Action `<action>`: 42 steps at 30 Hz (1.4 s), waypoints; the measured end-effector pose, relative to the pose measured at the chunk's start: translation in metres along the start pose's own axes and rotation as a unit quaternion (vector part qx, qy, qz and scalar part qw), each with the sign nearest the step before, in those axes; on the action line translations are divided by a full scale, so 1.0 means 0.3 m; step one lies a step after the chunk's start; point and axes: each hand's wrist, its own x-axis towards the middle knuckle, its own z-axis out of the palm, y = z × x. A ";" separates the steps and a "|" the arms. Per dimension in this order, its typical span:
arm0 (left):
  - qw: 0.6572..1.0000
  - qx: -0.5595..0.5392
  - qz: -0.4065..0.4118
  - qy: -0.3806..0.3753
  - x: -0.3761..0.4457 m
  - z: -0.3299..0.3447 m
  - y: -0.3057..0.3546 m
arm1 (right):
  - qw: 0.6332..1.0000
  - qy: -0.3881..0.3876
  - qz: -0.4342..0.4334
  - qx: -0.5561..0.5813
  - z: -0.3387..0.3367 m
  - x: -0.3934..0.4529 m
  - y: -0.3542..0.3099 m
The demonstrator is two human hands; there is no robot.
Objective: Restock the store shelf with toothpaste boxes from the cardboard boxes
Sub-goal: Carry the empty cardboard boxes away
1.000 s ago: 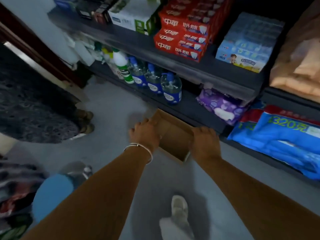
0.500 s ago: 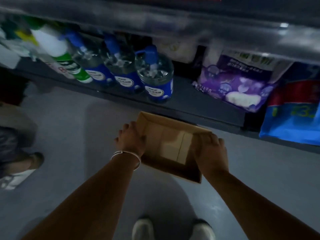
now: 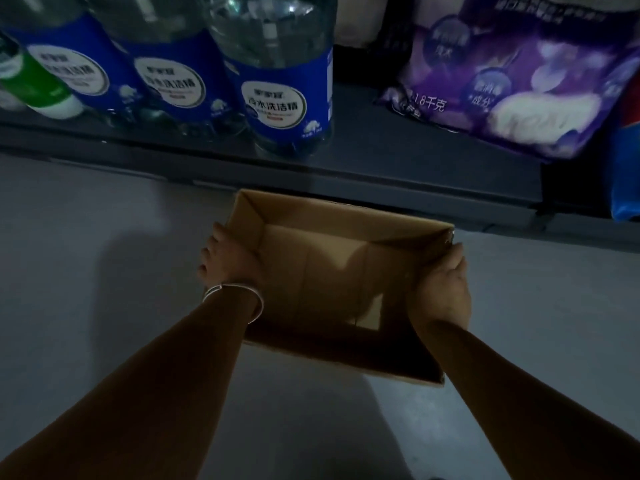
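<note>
An open, empty cardboard box [image 3: 332, 271] is low over the grey floor, just in front of the bottom shelf [image 3: 381, 157]. My left hand [image 3: 230, 259], with a thin bracelet at the wrist, holds the box's left wall. My right hand [image 3: 445, 289] holds its right wall, fingers wrapped over the outside. No toothpaste boxes are in view; the inside of the box shows only bare cardboard.
On the bottom shelf stand several clear bottles with blue labels [image 3: 284, 98] and one green-labelled bottle [image 3: 34, 84] at the left. A purple bag [image 3: 512, 88] lies to the right, with a blue package [image 3: 627, 174] at the far right edge. Grey floor [image 3: 86, 254] surrounds the box.
The view has dropped and closed in on the bottom shelf. Both hands have carried the box down toward the floor; the upper shelf with red toothpaste boxes has left the view.
</note>
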 end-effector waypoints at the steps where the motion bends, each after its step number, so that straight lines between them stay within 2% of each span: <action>1: 1.000 -0.004 -0.003 0.003 0.016 0.014 -0.008 | 1.000 0.009 0.017 0.010 0.004 0.013 0.004; 6: 0.999 0.000 0.019 0.032 0.044 0.024 -0.027 | 0.997 0.048 0.060 0.018 0.011 0.052 0.014; 11: 1.000 -0.014 0.021 0.016 0.022 -0.019 -0.012 | 0.997 0.037 0.063 0.016 -0.014 0.049 0.018; 18: 0.999 0.026 0.042 0.017 -0.149 -0.158 0.055 | 0.996 0.044 0.071 0.023 -0.198 -0.051 0.045; 25: 0.995 0.024 0.093 0.003 -0.382 -0.405 0.222 | 0.990 0.068 0.108 0.052 -0.540 -0.202 0.072; 30: 0.987 0.040 0.157 0.005 -0.582 -0.578 0.413 | 0.980 0.101 0.150 0.081 -0.849 -0.318 0.129; 36: 0.963 0.061 0.260 0.022 -0.870 -0.714 0.685 | 0.958 0.145 0.218 0.117 -1.233 -0.475 0.266; 42: 0.926 0.081 0.369 0.016 -1.225 -0.749 0.967 | 0.919 0.192 0.303 0.162 -1.592 -0.618 0.486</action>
